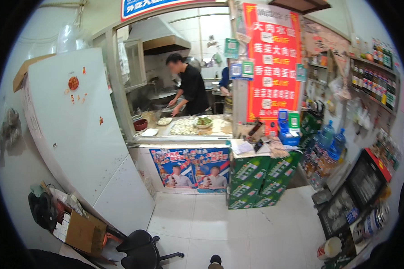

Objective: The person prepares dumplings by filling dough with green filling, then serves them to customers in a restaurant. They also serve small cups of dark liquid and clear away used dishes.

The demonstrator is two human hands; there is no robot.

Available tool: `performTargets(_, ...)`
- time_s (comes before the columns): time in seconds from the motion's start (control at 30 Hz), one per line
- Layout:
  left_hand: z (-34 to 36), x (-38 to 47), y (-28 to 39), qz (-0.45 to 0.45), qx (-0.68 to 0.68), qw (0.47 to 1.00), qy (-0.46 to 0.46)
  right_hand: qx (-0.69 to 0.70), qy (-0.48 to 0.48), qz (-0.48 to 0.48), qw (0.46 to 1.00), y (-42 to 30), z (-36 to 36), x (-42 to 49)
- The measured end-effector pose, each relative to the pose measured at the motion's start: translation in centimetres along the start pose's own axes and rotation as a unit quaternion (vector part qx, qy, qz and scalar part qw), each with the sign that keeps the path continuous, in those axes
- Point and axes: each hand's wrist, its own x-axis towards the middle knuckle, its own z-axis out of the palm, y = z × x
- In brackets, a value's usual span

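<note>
Neither of my hands is in view. Before me, beyond a window opening, a person in black [192, 84] leans over a counter by a large wok [165, 93]. Many pale pieces, which look like dumplings [181, 127], lie spread on the counter. Among them stands a bowl of green leaves [203, 123]. A plate of pale food [164, 121] is close to the person's hands, and a white dish [150, 132] lies at the sill. A dark red bowl [140, 124] stands at the left. A second person's hand and blue sleeve [225, 88] show partly behind the window post.
A white refrigerator [74, 117] stands at the left, with a black swivel chair [139, 248] and a cardboard box [82, 233] near its foot. Stacked green cartons [261, 180] stand under the right end of the window. Blue water jugs [337, 144] and a glass-door cooler [365, 178] line the right side.
</note>
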Motion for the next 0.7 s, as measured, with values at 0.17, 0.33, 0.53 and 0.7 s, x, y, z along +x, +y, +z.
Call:
performTargets(0.17, -6.9, 11.0, 0.2, -0.073, -0.015, 0.995, 0.062, -0.062, -0.069, -0.02, 0.996, -11.3, 1.2, 15.9)
performTargets(0.33, -12.5, 19.8, -1.0, -0.134, -0.034, 0.984, 0.113, -0.247, -0.121, -0.257, 0.926, -22.3, 3.4, 30.7)
performTargets(0.53, -16.0, 30.7, -4.6, -0.198, -0.057, 0.969, 0.135, -0.269, -0.21, -0.334, 0.879, -30.5, 7.6, 45.7)
performTargets(0.7, -20.0, 41.4, -7.0, -0.197, -0.021, 0.974, 0.108, -0.245, -0.236, -0.246, 0.908, -35.8, 9.6, 56.7)
